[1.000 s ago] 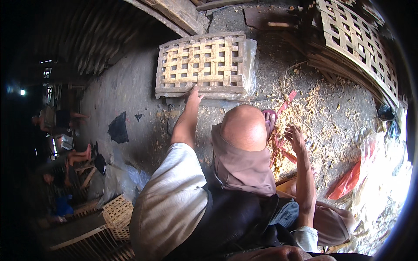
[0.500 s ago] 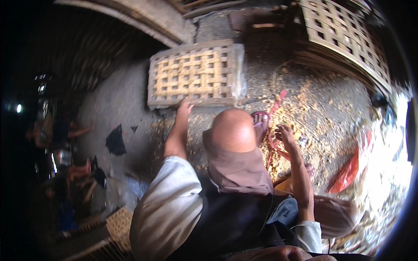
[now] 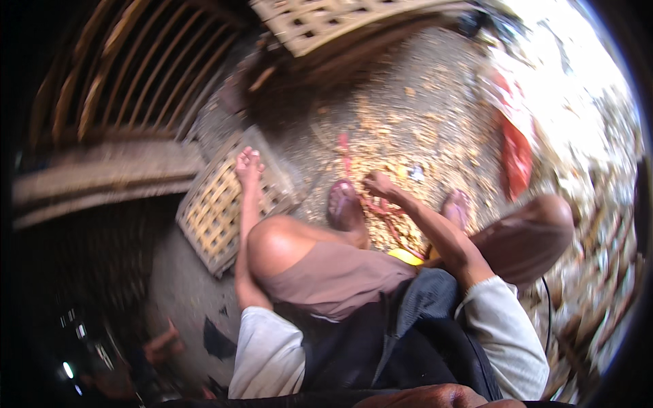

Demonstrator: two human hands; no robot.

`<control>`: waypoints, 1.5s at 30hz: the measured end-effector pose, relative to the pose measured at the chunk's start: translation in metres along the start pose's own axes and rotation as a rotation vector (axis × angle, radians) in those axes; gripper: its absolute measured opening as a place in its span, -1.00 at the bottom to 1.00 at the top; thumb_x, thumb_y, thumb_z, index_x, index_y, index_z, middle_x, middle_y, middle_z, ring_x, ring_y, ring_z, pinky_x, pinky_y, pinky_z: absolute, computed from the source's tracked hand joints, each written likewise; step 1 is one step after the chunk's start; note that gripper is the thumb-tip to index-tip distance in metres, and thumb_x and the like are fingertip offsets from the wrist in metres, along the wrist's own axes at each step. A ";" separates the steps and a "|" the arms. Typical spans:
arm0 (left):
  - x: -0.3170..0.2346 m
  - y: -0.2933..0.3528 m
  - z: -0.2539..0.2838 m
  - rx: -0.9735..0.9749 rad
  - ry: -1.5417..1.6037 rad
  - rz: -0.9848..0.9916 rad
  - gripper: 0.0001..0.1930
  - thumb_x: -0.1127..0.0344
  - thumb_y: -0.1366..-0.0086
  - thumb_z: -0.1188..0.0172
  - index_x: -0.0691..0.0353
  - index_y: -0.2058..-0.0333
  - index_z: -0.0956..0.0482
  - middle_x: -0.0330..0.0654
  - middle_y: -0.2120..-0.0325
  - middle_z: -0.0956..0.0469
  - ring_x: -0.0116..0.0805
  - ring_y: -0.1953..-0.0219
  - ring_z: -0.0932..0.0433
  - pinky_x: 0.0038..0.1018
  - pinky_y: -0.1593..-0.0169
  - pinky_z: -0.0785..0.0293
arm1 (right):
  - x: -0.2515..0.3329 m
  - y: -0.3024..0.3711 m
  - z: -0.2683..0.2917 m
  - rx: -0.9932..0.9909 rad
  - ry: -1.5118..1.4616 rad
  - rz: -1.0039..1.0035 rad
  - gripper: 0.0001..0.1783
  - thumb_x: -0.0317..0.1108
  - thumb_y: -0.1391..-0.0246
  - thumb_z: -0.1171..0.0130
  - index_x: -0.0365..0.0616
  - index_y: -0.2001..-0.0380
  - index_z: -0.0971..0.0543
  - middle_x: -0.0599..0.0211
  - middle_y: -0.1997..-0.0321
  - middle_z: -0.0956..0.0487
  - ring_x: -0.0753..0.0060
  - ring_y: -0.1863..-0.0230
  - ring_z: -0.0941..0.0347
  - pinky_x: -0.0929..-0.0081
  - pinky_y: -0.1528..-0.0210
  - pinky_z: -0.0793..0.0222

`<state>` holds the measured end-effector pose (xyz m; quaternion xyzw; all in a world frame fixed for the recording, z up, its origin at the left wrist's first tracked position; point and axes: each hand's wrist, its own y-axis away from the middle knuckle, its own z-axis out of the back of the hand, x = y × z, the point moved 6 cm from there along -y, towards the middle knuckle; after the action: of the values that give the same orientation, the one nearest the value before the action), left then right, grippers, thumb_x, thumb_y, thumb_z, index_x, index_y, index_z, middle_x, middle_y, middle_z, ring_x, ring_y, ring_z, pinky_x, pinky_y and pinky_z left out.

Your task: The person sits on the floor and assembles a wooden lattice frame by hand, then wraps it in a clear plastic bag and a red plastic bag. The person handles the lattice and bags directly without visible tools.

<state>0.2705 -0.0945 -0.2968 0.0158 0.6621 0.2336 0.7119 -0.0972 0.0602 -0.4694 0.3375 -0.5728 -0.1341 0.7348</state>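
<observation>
A woven bamboo crate (image 3: 212, 204) lies on the floor to my left, with clear plastic (image 3: 277, 153) along its far right side. My left hand (image 3: 249, 163) reaches across the crate and rests near its far edge, fingers slightly apart; motion blur hides the exact contact. Between my feet, my right hand (image 3: 378, 183) is closed over scattered small yellowish bits (image 3: 401, 146). What it holds, if anything, cannot be made out. A red strip (image 3: 345, 155) lies beside it, and tangled red strips (image 3: 384, 216) lie just below it.
A yellow object (image 3: 406, 256) shows by my knee. Another woven panel (image 3: 320, 24) stands ahead, and a slatted wooden structure (image 3: 129, 81) at the far left. To the right lie a red plastic bag (image 3: 517, 160) and heaped plastic (image 3: 578, 197). A person's arm (image 3: 163, 343) shows lower left.
The view has swung to the right. My left hand has shifted from the crate's near edge to its far part. My right hand has closed more and stays over the bits.
</observation>
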 end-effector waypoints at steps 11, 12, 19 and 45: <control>-0.309 0.367 -0.261 1.166 -1.041 -1.193 -0.49 0.15 -0.36 -0.32 0.22 -0.22 -0.51 0.08 0.03 -0.63 0.06 -0.01 -0.61 -0.15 -0.16 -0.52 | 0.008 0.036 0.314 -1.105 -0.724 0.251 -0.31 0.05 -0.18 -0.38 -0.24 -0.16 -0.45 0.08 -0.01 -0.59 0.29 0.21 -0.57 0.36 0.28 -0.62; -0.298 0.375 -0.277 1.284 -0.938 -1.115 -0.48 0.15 -0.36 -0.32 0.22 -0.22 -0.50 0.09 0.04 -0.63 0.05 0.00 -0.61 -0.15 -0.15 -0.52 | -0.027 0.072 0.379 -1.212 -0.807 0.493 -0.28 0.07 -0.15 -0.41 -0.17 -0.19 -0.45 0.09 -0.07 -0.57 0.28 0.23 -0.57 0.45 0.41 -0.59; -0.165 0.280 -0.265 1.290 -1.450 -0.638 -0.36 0.01 -0.37 -0.33 0.19 -0.32 -0.45 0.10 0.04 -0.69 0.08 0.02 -0.68 -0.09 -0.09 -0.57 | -0.087 0.147 0.477 -1.380 -1.483 0.633 -0.44 -0.18 -0.27 -0.15 0.02 -0.32 -0.42 0.27 -0.27 -0.50 0.32 -0.17 -0.42 0.08 -0.16 -0.39; -0.230 0.204 -0.247 0.790 -0.645 -0.741 -0.17 -0.18 -0.32 -0.24 0.07 -0.46 -0.28 0.12 -0.36 -0.35 -0.01 -0.45 -0.27 -0.05 -0.46 -0.22 | 0.282 0.205 0.205 -0.375 -0.251 0.844 -0.41 -0.15 -0.27 -0.37 -0.07 -0.28 -0.45 0.35 -0.03 -0.67 0.52 0.02 -0.57 0.44 0.02 -0.53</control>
<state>-0.0309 -0.0648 -0.0439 0.1169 0.4118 -0.3072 0.8500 -0.2404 -0.0234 -0.1008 -0.0816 -0.7101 0.0352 0.6985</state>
